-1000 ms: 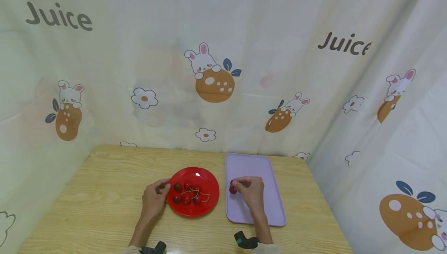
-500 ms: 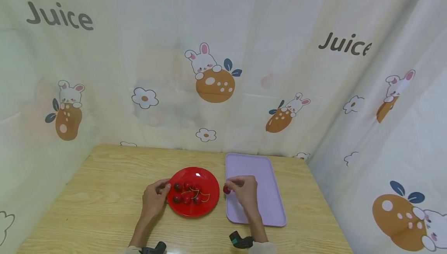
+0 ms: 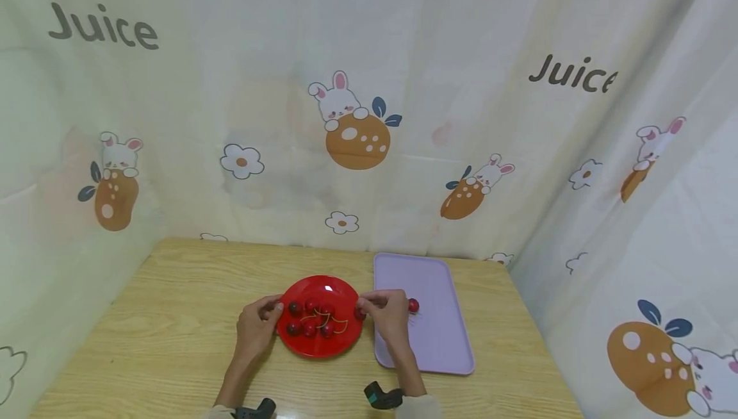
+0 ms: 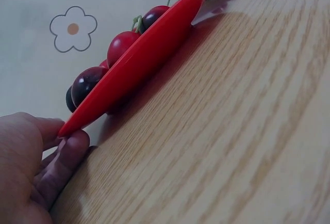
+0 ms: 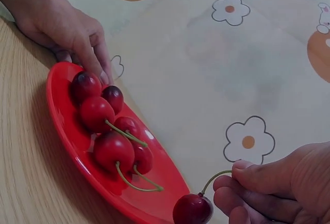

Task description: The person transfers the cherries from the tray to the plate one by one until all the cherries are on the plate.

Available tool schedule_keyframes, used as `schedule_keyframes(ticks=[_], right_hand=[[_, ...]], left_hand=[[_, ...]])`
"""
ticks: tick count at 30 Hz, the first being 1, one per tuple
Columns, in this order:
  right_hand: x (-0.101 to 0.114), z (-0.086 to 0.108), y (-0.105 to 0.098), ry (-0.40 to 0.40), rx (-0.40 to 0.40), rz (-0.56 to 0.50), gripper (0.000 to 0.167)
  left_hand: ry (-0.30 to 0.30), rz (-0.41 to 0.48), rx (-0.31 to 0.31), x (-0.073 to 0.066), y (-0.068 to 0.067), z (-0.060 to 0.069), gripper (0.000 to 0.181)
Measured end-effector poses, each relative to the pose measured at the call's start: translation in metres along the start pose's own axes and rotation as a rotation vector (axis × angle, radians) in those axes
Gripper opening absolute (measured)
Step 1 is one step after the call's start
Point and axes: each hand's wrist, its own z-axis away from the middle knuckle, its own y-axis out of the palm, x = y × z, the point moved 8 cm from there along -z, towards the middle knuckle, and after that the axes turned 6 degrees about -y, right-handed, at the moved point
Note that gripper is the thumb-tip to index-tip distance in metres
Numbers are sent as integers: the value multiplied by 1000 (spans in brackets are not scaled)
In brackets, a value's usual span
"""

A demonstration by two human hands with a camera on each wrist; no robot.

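A red plate [image 3: 346, 284] holds several dark-red cherries [image 3: 309, 329], some with green stems. My left hand [image 3: 255, 329] pinches the plate's left rim between thumb and fingers, as the left wrist view also shows. Over the plate's right rim, my right hand [image 3: 393, 316] holds a single cherry [image 5: 193, 209] by its curved stem, between thumb and index finger. That cherry hangs below the fingertips. On the lilac tray [image 3: 441, 342], just right of my right hand, lies another cherry [image 3: 413, 305].
Plate and tray stand side by side on a wood-grain table [image 3: 190, 303]. A printed curtain [image 3: 277, 105] hangs behind the table and along both sides. Each wrist wears a black camera mount, such as the right wrist mount [image 3: 383, 396].
My right hand has moved left from over the tray to the plate's right rim, carrying the cherry. The cherry on the tray has come into sight. My left hand has stayed at the plate.
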Motion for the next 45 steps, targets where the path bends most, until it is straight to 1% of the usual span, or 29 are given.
schedule_keyframes(ticks=[5,9,12,14,17,21,29,35,41,45], right_hand=[[3,-1,10,-13,20,39,4],[9,-1,20,-38,44,11,4],[9,-1,27,-9,59,-4,5],[6,0,31,14,70,6,5],[3,0,35,29,82,23,6],[2,0,36,21,94,40,6],[1,6,33,66,95,9,6],[0,10,29,91,96,25,6],[0,13,27,86,111,27,6],[-1,16,23,94,96,16,6]], left_hand=[[2,29,1,2,0,0,26],[19,59,0,2,0,-1,25],[20,62,-1,2,0,-1,25],[21,60,-3,1,0,-1,26],[20,56,-2,1,1,-2,26],[19,43,0,1,1,-1,26],[18,34,-4,-1,-1,-2,26],[14,18,-4,-1,-1,-4,26],[21,-4,-13,-2,-2,-4,26],[19,-2,-8,-2,-1,-3,26]])
